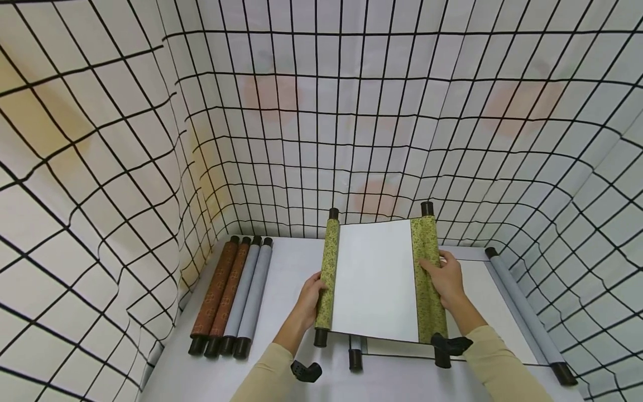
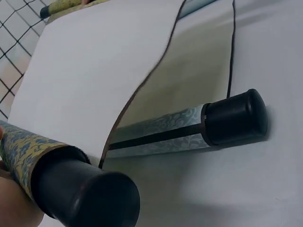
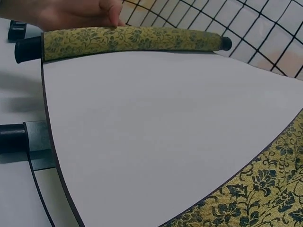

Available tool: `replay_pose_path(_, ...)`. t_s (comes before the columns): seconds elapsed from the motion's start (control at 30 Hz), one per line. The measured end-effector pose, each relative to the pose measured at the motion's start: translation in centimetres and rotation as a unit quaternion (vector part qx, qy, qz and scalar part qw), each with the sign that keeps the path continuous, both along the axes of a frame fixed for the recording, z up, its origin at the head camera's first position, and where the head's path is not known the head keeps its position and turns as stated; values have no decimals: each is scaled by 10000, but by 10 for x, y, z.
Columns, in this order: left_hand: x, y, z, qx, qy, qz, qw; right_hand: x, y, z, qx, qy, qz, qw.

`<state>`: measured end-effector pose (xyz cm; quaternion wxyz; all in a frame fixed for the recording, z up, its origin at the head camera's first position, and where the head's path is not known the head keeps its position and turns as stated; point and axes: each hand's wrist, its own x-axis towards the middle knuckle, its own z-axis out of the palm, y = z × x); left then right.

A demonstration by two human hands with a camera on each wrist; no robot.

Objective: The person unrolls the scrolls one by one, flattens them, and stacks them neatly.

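A hanging scroll [image 1: 375, 279] with yellow-green flowered brocade ends is held partly unrolled between both hands, its blank white paper spread between two rollers. The left hand [image 1: 310, 297] grips the left roller, whose black end knob [image 2: 94, 196] fills the lower corner of the left wrist view. On the other side, the right hand [image 1: 446, 280] holds the right brocade roll, thumb in front and fingers behind it. Beneath lies a second, light-blue scroll [image 1: 527, 312], opened flat on the table; its left roller [image 2: 165, 132] shows under the brocade scroll's lower edge.
On the table's left side, two red-brown rolled scrolls [image 1: 215, 293] and two light-blue rolled scrolls [image 1: 255, 293] lie side by side. Black wire grid panels [image 1: 321, 111] backed with white sheeting surround the white table [image 1: 296, 251] at the back and sides.
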<state>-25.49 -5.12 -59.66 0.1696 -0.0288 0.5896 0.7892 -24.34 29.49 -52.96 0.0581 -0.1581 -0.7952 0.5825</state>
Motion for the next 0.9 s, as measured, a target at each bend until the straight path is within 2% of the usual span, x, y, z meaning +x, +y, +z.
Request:
replay_pose_path(0.13,1,2,-3,-260,63,182,9995,0,-1,2,-91,49,46,9999)
replay_pose_path(0.37,3,1,-4,-1004,497,262,9934,2,1,2,-73,73,37,9999)
replay_pose_path(0.47,4,-1,-3,-1171,554,259,9912,2,4,-1,-75,1,-16,10000)
replay_pose_path(0.63,3,-7,1,-1117,579,158,9919,2,8,-5,-104,-103,-11,9999)
replay_pose_path(0.9,3,-18,-1,-974,565,2,9936,2,7,-2,-133,-42,34,9999)
